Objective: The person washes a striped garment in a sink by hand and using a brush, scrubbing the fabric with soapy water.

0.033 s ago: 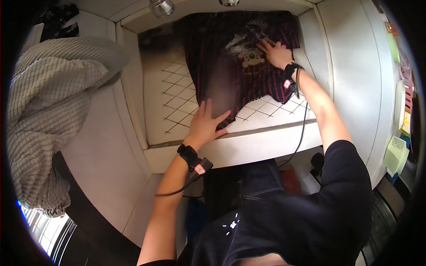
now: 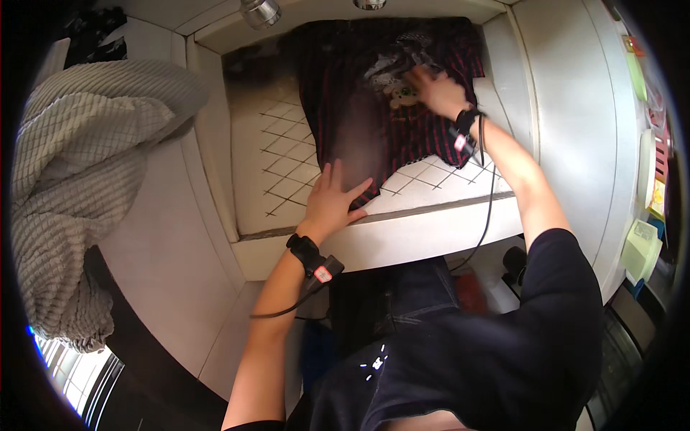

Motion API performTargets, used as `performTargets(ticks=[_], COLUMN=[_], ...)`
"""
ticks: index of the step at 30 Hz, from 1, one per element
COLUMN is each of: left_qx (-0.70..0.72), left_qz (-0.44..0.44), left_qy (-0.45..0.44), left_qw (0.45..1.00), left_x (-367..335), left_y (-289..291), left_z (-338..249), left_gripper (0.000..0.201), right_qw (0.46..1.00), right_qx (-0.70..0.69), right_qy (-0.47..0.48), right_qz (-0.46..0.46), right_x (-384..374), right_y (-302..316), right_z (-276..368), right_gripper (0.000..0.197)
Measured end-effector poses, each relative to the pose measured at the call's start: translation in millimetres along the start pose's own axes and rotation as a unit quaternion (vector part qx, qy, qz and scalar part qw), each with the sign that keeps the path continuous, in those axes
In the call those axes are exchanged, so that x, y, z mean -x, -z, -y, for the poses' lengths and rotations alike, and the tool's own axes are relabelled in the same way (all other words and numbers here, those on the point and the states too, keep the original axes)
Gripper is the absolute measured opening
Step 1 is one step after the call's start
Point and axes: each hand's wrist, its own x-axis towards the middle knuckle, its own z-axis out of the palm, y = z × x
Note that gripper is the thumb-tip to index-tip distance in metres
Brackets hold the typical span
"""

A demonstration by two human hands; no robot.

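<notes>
A dark garment with thin red stripes (image 2: 327, 79) and a pale animal print lies spread over a white washing basin (image 2: 279, 154) scored with diamond-shaped grooves. My left hand (image 2: 328, 200) rests flat on the garment's near corner, fingers apart. Up by the print, my right hand (image 2: 440, 93) lies on the cloth with its fingers stretched out, a little blurred by motion. Black straps with small boxes and cables sit on both wrists. A hazy smear blurs part of the garment near the middle.
Two metal taps (image 2: 260, 13) stick out above the basin's far side. Grey ribbed fabric (image 2: 79, 151) drapes over the ledge at the left. A pale green container (image 2: 641, 248) stands at the right edge. The basin's raised front rim (image 2: 374, 241) runs before me.
My right hand has slid slightly left over the print, covering more of it. The left hand stays in place.
</notes>
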Motion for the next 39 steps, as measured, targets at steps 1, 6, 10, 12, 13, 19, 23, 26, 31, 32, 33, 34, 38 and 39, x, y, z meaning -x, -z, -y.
performTargets(ticks=[1,6,10,12,13,19,23,26,31,32,33,34,38,39], left_qx=[-0.016,-0.017,-0.011,0.029,0.051,0.076,0.052,0.037,0.054,0.057,0.057,0.052,0.073,0.071], left_qz=[0.013,-0.033,-0.055,-0.095,-0.079,-0.163,-0.081,-0.05,-0.028,-0.023,-0.028,-0.016,-0.014,0.003], left_qy=[0.007,0.001,-0.008,-0.033,-0.029,-0.094,-0.067,-0.011,0.045,0.045,0.044,0.052,0.057,0.052], left_qw=[1.0,0.999,0.998,0.995,0.995,0.979,0.993,0.998,0.997,0.997,0.997,0.997,0.996,0.996], left_x=[0.9,3.2,-11.0,-33.2,-46.8,-96.7,-123.3,-147.9,-167.5,-167.7,-166.6,-164.4,-148.2,-139.8], left_y=[-1.4,-11.2,-11.8,-11.4,-11.3,-9.1,-8.1,-4.9,1.1,1.1,1.2,1.3,6.8,9.5], left_z=[0.4,4.5,-3.8,-16.8,-24.9,-32.1,-18.9,-9.4,8.6,9.2,9.5,8.9,10.9,15.7], left_gripper=[0.065,0.058,0.047,0.044,0.042,0.042,0.044,0.045,0.044,0.043,0.042,0.042,0.039,0.039], right_qw=[0.99,0.943,0.986,0.988,0.998,0.992,0.991,0.982,0.991,0.987,0.988,0.983,0.928,0.94], right_qx=[-0.079,-0.134,0.074,0.086,0.059,-0.035,0.015,0.032,0.03,0.046,-0.004,-0.124,-0.246,-0.192], right_qy=[0.085,0.282,0.145,0.128,0.033,0.002,0.024,-0.006,-0.095,-0.116,-0.112,-0.103,0.26,0.282], right_qz=[0.085,0.112,0.034,-0.022,-0.002,-0.124,-0.13,-0.185,-0.089,-0.099,-0.106,-0.088,-0.099,-0.013], right_x=[19.3,111.3,53.6,20.2,5.5,-38.6,-69.8,-97.2,-117.6,-111.7,-101.8,-91.7,-13.4,3.3], right_y=[11.9,23.6,-1.4,-19.1,-27.8,-57.7,-65.3,-78.4,-75.3,-68.6,-59.8,-48.3,-27.0,-28.3], right_z=[21.8,59.2,-28.5,-57.2,-61.2,-42.3,-54.8,-63.5,-51.6,-40.9,-29.6,-17.3,49.8,57.7], right_gripper=[0.046,0.052,0.059,0.062,0.066,0.07,0.064,0.057,0.056,0.055,0.054,0.052,0.055,0.057])
